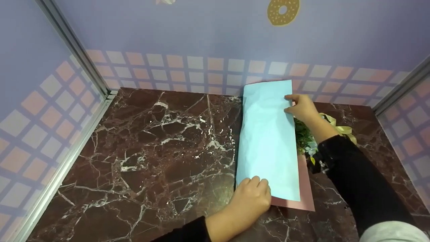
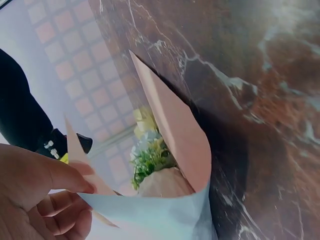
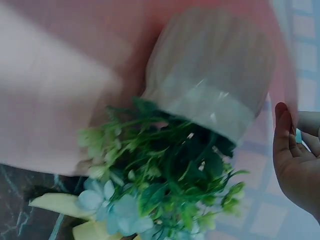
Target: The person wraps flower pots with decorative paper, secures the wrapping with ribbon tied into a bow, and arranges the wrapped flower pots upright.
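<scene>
A sheet of paper, light blue outside and pink inside, is folded over from the left. My left hand pinches the near end of the folded flap between thumb and fingers. At the far end, my right hand pinches the flap's right edge. Inside the fold lies a pale, ribbed vase-like holder with green leaves and light blue flowers coming out of its end. From above, the blue flap hides the holder, and only some greenery shows at its right.
Yellow ribbon-like loops lie right of the leaves, beside the right forearm. The dark marbled tabletop spreads to the left. A tiled-pattern wall stands close behind the paper, with side panels left and right.
</scene>
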`<state>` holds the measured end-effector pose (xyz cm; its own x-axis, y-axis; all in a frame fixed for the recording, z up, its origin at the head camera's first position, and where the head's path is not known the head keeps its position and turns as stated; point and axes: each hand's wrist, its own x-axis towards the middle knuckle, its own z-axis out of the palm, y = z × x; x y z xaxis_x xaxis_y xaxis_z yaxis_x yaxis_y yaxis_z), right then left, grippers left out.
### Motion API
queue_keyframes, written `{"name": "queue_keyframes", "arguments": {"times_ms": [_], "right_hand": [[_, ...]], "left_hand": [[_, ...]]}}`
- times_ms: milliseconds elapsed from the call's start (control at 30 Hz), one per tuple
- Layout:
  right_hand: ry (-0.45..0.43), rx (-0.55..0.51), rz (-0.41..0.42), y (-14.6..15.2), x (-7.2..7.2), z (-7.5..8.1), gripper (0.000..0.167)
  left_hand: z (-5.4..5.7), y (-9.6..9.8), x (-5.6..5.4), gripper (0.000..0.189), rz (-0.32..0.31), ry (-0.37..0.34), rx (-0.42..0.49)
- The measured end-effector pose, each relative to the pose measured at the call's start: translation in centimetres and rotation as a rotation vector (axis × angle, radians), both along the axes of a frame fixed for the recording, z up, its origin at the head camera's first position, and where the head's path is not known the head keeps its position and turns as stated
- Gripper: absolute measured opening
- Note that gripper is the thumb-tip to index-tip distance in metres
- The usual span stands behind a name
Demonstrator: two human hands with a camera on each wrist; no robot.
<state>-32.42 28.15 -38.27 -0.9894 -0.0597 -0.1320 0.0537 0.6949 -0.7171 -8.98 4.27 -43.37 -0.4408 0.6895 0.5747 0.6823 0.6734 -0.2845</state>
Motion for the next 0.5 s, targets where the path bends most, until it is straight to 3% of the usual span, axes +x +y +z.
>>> {"name": "queue_keyframes", "arguments": {"times_ms": [233,500], "right_hand": [[-0.005,0.058,0.045,0.6,-0.3,-1.4,0.052],[-0.015,0.153,0.112,1.4,-0.5,-1.5,0.054]], "left_hand": [[-0.6,1.0,0.0,0.033,0.001,-0.038,-0.042],[-0.6,1.7,-0.1,0.037,-0.012,-0.059,-0.039]]}}
